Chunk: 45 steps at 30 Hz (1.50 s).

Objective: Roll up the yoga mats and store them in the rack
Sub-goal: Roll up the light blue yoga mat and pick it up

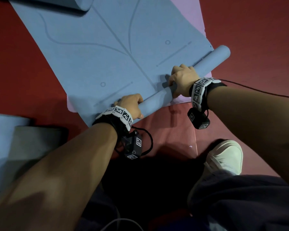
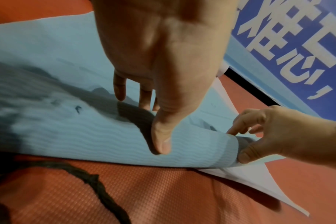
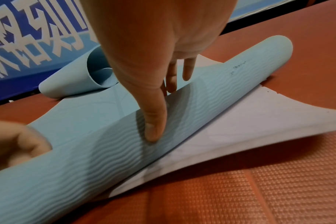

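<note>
Head view: left hand (image 1: 131,105) and right hand (image 1: 183,80) grip blue mat (image 1: 107,47) roll's near edge.

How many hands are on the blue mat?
2. The left hand grips the roll of the blue mat near its left end, the right hand nearer the middle.

Floor (image 1: 257,30): red, dimpled texture. Directly on it: pink mat (image 1: 187,12), spread flat under the blue mat (image 1: 98,47); darker red mat (image 1: 165,130) at near side; white shoe (image 1: 223,157); grey folded item (image 1: 32,144), lower left; black cable (image 1: 257,90).
</note>
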### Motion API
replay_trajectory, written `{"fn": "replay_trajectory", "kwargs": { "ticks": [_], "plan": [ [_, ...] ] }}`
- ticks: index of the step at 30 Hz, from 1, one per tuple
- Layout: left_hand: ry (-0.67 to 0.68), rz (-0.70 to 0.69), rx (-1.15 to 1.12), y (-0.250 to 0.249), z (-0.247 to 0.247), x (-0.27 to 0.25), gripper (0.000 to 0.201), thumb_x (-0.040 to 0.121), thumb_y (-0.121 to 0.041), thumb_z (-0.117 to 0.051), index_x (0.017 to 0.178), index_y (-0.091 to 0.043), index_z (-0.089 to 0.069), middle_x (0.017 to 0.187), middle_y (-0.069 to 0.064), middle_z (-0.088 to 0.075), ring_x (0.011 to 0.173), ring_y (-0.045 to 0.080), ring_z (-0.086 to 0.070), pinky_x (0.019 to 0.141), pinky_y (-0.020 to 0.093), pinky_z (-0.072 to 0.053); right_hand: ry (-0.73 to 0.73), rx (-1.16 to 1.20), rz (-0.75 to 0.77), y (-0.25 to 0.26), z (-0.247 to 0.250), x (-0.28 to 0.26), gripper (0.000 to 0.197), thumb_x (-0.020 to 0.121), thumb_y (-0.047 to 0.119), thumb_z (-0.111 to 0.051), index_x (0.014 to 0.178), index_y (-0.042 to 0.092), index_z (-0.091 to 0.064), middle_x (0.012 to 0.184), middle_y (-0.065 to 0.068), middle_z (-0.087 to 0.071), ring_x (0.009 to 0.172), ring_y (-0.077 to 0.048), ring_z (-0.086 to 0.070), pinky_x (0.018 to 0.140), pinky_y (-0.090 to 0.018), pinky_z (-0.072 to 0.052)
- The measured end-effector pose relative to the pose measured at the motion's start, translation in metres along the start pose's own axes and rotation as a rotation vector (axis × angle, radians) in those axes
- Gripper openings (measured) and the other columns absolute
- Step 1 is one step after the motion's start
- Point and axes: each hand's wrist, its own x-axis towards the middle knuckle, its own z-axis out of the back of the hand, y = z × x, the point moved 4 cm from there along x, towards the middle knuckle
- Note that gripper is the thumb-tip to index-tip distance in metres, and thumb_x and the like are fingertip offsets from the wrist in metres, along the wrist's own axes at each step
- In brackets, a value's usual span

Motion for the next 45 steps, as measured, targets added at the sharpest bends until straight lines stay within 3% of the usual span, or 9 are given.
{"fn": "replay_trajectory", "kwargs": {
  "ticks": [2, 5, 10, 18, 25, 29, 36, 41, 45],
  "plan": [
    [0.005, 0.010, -0.018, 0.003, 0.001, 0.001, 0.061, 0.065, -0.035, -0.088, 0.105, -0.042, -0.042, 0.112, -0.008, -0.064, 0.110, 0.027, -0.059, 0.097, 0.052, -0.039, -0.009, -0.027, 0.000, 0.000, 0.002, 0.001, 0.049, 0.069, 0.044, -0.084, 0.115, 0.039, -0.069, 0.117, 0.001, -0.052, 0.112, -0.024, -0.044, 0.096, -0.040, -0.035],
    [0.002, -0.010, -0.025, 0.004, 0.003, 0.001, 0.048, 0.072, -0.034, -0.084, 0.100, -0.041, -0.046, 0.111, -0.012, -0.064, 0.112, 0.024, -0.058, 0.091, 0.045, -0.035, -0.009, -0.034, 0.030, 0.000, 0.002, 0.001, 0.047, 0.076, 0.043, -0.079, 0.121, 0.041, -0.066, 0.116, 0.000, -0.052, 0.112, -0.025, -0.045, 0.092, -0.040, -0.037],
    [-0.024, -0.026, -0.015, 0.004, 0.000, 0.000, 0.046, 0.080, -0.032, -0.080, 0.118, -0.037, -0.056, 0.128, -0.006, -0.053, 0.127, 0.025, -0.043, 0.105, 0.050, -0.035, -0.009, -0.075, 0.072, 0.007, 0.004, 0.001, 0.052, 0.077, 0.038, -0.079, 0.125, 0.030, -0.063, 0.112, -0.005, -0.054, 0.109, -0.028, -0.052, 0.086, -0.039, -0.040],
    [-0.023, -0.038, 0.037, 0.000, 0.008, -0.003, 0.049, 0.087, -0.023, -0.069, 0.133, -0.036, -0.056, 0.135, -0.005, -0.046, 0.130, 0.024, -0.040, 0.104, 0.049, -0.034, -0.052, -0.027, 0.073, 0.005, 0.003, -0.003, 0.047, 0.077, 0.028, -0.079, 0.116, 0.016, -0.057, 0.110, -0.009, -0.057, 0.101, -0.032, -0.056, 0.084, -0.039, -0.040],
    [-0.034, -0.059, 0.101, -0.007, 0.009, -0.009, 0.079, 0.065, -0.045, -0.088, 0.131, -0.027, -0.047, 0.129, -0.004, -0.052, 0.124, 0.025, -0.046, 0.101, 0.052, -0.036, -0.084, -0.016, 0.089, 0.003, -0.001, -0.002, 0.033, 0.081, 0.014, -0.069, 0.112, 0.012, -0.057, 0.108, -0.012, -0.057, 0.096, -0.033, -0.057, 0.071, -0.034, -0.034],
    [-0.110, -0.059, 0.086, -0.009, 0.007, -0.007, 0.066, 0.070, -0.038, -0.088, 0.121, -0.026, -0.047, 0.122, -0.001, -0.056, 0.118, 0.027, -0.049, 0.095, 0.049, -0.037, -0.089, 0.043, 0.082, 0.000, -0.004, 0.001, 0.035, 0.081, 0.018, -0.071, 0.114, 0.013, -0.060, 0.113, -0.011, -0.057, 0.100, -0.033, -0.056, 0.074, -0.036, -0.039],
    [-0.119, 0.010, -0.037, 0.002, 0.010, 0.000, 0.051, 0.076, -0.032, -0.084, 0.121, -0.035, -0.059, 0.128, -0.003, -0.050, 0.126, 0.026, -0.041, 0.106, 0.052, -0.034, -0.173, 0.134, 0.079, -0.004, -0.005, 0.009, 0.028, 0.081, 0.022, -0.075, 0.109, 0.017, -0.072, 0.115, -0.010, -0.054, 0.105, -0.034, -0.051, 0.083, -0.038, -0.039],
    [-0.102, 0.021, -0.030, 0.008, 0.017, 0.008, 0.047, 0.083, -0.033, -0.078, 0.127, -0.038, -0.062, 0.131, -0.007, -0.054, 0.129, 0.026, -0.043, 0.107, 0.055, -0.036, -0.249, 0.097, 0.118, 0.002, -0.006, 0.011, 0.019, 0.089, 0.024, -0.063, 0.097, 0.012, -0.076, 0.100, -0.014, -0.056, 0.092, -0.034, -0.050, 0.075, -0.039, -0.040],
    [-0.092, 0.023, -0.058, 0.011, 0.017, 0.011, 0.047, 0.084, -0.034, -0.076, 0.128, -0.040, -0.060, 0.129, -0.010, -0.059, 0.127, 0.025, -0.049, 0.105, 0.057, -0.035, -0.330, 0.152, 0.144, 0.003, -0.008, 0.007, 0.019, 0.083, 0.023, -0.065, 0.092, 0.010, -0.075, 0.094, -0.014, -0.058, 0.081, -0.035, -0.054, 0.070, -0.038, -0.043]
  ]
}}
